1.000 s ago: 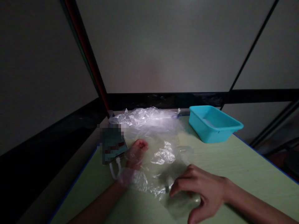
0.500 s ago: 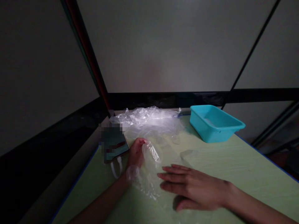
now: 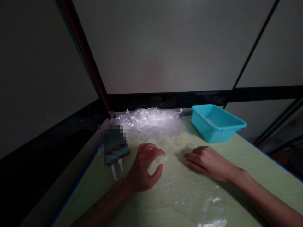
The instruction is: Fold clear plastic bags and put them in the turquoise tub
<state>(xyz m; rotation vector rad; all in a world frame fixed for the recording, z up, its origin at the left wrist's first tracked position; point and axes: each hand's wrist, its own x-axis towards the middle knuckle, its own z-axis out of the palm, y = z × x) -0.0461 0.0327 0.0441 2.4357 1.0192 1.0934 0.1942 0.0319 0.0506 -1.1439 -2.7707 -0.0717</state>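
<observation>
Left hand (image 3: 143,170) curved, right hand (image 3: 208,162) bunched, can't tell if they're gripping. I'd smooth that clear plastic film (image 3: 213,201) gently.

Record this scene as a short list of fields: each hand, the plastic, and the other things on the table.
Left hand grip: thumb and fingers curved, translucent bit between their tips; pinched or not, unclear
Right hand grip: fingers bent; hold unclear
Near plastic: clear sheet, spread in the foreground
Far plastic: crumpled clear pile, at the back
Container: teal basin, upright, back right
Left side: pixelated flat object, white strap beside it
Surface: pale green table, blue edge
</observation>
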